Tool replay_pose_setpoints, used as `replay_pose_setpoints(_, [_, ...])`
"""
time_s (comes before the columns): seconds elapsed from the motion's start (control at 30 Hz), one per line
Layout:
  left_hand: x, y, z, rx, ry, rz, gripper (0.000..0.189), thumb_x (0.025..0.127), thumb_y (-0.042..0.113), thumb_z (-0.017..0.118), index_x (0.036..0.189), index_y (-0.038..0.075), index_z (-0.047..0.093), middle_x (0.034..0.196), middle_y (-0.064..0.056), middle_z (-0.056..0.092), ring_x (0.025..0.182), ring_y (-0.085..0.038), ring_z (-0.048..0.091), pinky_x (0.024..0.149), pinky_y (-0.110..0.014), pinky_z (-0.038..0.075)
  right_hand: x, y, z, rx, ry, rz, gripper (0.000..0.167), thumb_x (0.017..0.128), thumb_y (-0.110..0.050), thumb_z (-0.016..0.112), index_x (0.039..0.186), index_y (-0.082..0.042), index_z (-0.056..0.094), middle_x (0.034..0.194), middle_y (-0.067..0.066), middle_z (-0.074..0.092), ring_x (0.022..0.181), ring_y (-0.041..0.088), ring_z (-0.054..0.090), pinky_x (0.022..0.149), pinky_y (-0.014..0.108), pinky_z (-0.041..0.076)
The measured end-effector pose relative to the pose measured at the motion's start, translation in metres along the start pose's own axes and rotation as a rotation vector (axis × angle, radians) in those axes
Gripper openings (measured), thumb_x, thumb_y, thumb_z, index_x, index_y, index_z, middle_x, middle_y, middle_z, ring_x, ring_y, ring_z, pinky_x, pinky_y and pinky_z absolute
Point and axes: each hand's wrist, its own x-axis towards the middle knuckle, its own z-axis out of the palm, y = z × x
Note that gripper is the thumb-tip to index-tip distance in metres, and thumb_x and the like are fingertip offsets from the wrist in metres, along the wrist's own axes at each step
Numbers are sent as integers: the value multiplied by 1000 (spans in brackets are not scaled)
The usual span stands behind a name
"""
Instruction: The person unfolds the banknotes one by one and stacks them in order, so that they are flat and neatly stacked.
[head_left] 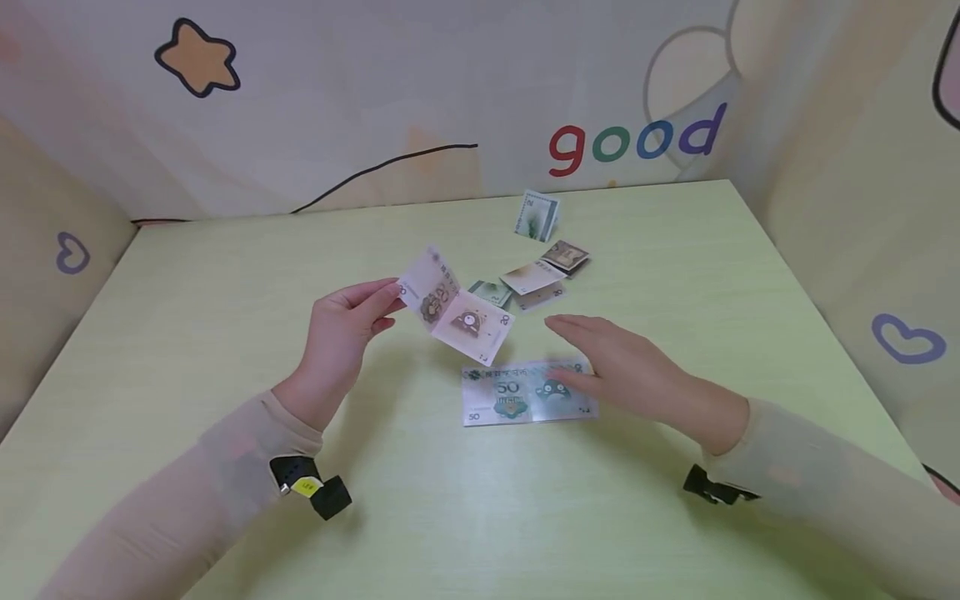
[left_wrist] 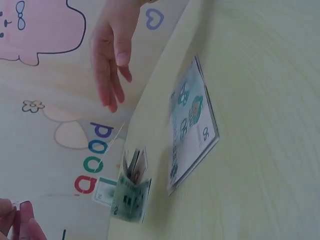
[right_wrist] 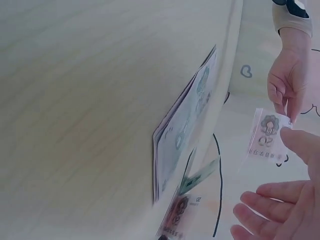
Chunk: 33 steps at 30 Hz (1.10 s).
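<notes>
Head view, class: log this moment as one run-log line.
left hand: pinches creased pink note, raised | right hand: open over flat 50 note | folded notes: behind on table

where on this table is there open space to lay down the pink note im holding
Bare tabletop runs wide to the left of the left hand, and along the near edge below the flat 50 note. The far right side is also bare. It is crowded at centre-back, where the folded notes cluster beyond the right hand.
</notes>
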Motion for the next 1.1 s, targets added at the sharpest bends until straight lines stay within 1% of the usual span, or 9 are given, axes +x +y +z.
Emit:
replay_pose_setpoints(0.17, [-5, -5, 15, 0, -14, 19, 35, 90, 23, 63, 117, 2, 64, 112, -7, 65, 94, -14, 64, 79, -23, 51, 6, -8, 1, -30, 47, 9, 82, 82, -45, 68, 143, -2, 34, 143, 16, 38, 130, 31, 37, 98, 48, 39])
replay_pose_setpoints(0.33, [-11, -11, 30, -34, -34, 21, 31, 90, 20, 63, 115, 1, 65, 110, -7, 66, 91, -14, 65, 76, -25, 52, 13, -18, 3, -43, 49, 3, 91, 78, -51, 69, 144, -1, 30, 145, 16, 35, 131, 31, 35, 97, 47, 40])
replay_pose_setpoints(0.53, [-19, -13, 44, -63, -61, 22, 28, 90, 17, 63, 113, 0, 66, 109, -9, 67, 89, -15, 66, 76, -26, 53, 14, -23, 5, -84, 25, 3, 93, 77, -52, 70, 142, 3, 33, 142, 19, 38, 127, 32, 41, 95, 46, 43])
replay_pose_setpoints(0.67, [-21, -15, 49, -83, -62, 17, 27, 90, 15, 62, 112, 0, 65, 109, -10, 66, 88, -15, 66, 76, -27, 53, 15, -22, 7, -103, 15, 1, 90, 75, -52, 72, 137, 5, 37, 134, 19, 47, 114, 30, 50, 87, 42, 48])
replay_pose_setpoints(0.77, [-23, -15, 52, -94, -62, -1, 26, 90, 14, 62, 112, 0, 66, 109, -10, 66, 90, -17, 66, 77, -27, 53, 15, -20, 9, -118, 9, 7, 89, 75, -51, 72, 134, 7, 38, 131, 20, 49, 109, 29, 52, 84, 41, 49])
replay_pose_setpoints(0.87, [-25, -14, 53, -100, -63, -15, 26, 91, 15, 62, 113, 1, 65, 110, -10, 66, 95, -23, 65, 78, -27, 53, 14, -18, 9, -122, -11, 25, 89, 77, -51, 70, 136, 7, 36, 133, 21, 47, 115, 31, 50, 90, 44, 46])
replay_pose_setpoints(0.97, [-27, -15, 53, -97, -66, -14, 26, 91, 16, 62, 113, 2, 65, 111, -9, 65, 96, -26, 65, 78, -28, 53, 13, -16, 9, -120, -34, 40, 88, 81, -49, 68, 139, 8, 33, 137, 22, 43, 122, 34, 44, 95, 46, 43])
replay_pose_setpoints(1.03, [-28, -16, 53, -90, -71, 1, 26, 90, 16, 62, 112, 2, 65, 111, -9, 64, 95, -25, 65, 78, -28, 53, 12, -15, 8, -108, -48, 54, 86, 83, -47, 66, 140, 7, 31, 138, 23, 41, 124, 34, 43, 96, 47, 42])
replay_pose_setpoints(1.1, [-28, -18, 52, -73, -79, 34, 25, 91, 14, 62, 112, 2, 65, 112, -8, 63, 92, -23, 65, 77, -29, 53, 12, -14, 7, -94, -54, 69, 85, 84, -44, 66, 141, 7, 29, 139, 23, 40, 124, 34, 42, 95, 47, 42])
